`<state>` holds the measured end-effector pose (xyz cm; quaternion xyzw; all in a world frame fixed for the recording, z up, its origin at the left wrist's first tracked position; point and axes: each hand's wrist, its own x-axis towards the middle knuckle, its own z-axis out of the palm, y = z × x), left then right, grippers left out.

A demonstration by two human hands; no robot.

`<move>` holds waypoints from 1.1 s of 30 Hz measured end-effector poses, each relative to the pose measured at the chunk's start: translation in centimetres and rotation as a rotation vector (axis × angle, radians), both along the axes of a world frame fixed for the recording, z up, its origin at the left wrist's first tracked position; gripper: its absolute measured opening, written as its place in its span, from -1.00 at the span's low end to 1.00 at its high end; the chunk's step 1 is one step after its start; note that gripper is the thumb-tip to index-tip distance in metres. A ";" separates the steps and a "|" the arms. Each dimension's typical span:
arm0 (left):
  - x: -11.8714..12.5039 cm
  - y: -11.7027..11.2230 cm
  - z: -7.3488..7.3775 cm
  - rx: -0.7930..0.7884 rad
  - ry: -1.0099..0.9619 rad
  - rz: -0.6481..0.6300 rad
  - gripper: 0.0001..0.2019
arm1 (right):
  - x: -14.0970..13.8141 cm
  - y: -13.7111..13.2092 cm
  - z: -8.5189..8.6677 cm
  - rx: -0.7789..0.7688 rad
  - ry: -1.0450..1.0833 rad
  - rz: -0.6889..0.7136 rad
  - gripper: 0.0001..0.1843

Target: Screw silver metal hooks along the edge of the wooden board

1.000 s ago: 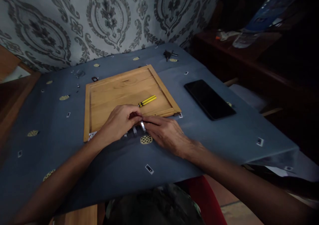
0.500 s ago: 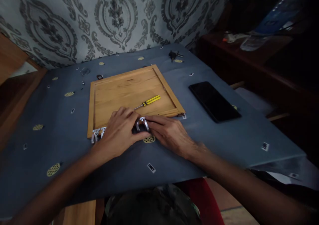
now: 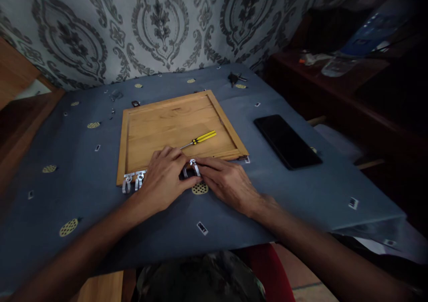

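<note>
Along the near edge of a framed wooden panel point(image 3: 174, 124), my left hand point(image 3: 163, 177) and my right hand point(image 3: 230, 184) meet at a silver two-pronged metal clip point(image 3: 195, 169). Fingers of both hands close on it from either side, and its prongs point toward me. Part of the clip is covered by my fingertips. Left of my left hand, two similar clips point(image 3: 127, 182) sit at the panel's near left corner. A screwdriver with a yellow and black handle point(image 3: 204, 136) lies on the panel, its tip close to my left fingers.
A black phone point(image 3: 287, 141) lies on the blue patterned tablecloth point(image 3: 264, 222) to the right. Small dark items point(image 3: 236, 78) are at the back right. Bits of hardware point(image 3: 113, 111) and a clear plastic piece point(image 3: 116, 95) lie at the back left.
The view has shifted slightly. Both hands stay at the same clip, with my left thumb nearer its prongs. More of the second clip on the left shows.
</note>
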<state>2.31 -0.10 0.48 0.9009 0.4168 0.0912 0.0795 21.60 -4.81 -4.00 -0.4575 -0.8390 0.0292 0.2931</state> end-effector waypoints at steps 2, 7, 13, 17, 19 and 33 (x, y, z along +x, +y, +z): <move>0.0 0.0 0.0 -0.004 -0.006 0.005 -0.72 | 0.0 0.0 0.0 0.002 0.011 0.000 -0.72; 0.0 0.2 -0.1 0.004 -0.007 -0.014 -0.72 | 0.2 0.0 -0.2 -0.032 0.028 -0.002 -0.71; 0.1 0.3 0.0 -0.045 -0.012 -0.001 -0.74 | 0.6 -0.2 -0.6 -0.043 0.155 0.039 -0.67; 0.1 0.3 0.0 -0.074 -0.018 0.007 -0.72 | 1.6 0.2 0.3 -0.026 0.289 -0.019 -0.71; 0.1 0.2 0.0 -0.066 -0.019 0.006 -0.70 | 2.2 1.1 1.2 -0.026 0.247 -0.086 -0.71; -0.3 0.2 -0.8 -0.001 -0.079 -0.016 -0.71 | 3.9 6.2 0.6 -0.136 -0.080 -0.221 -0.67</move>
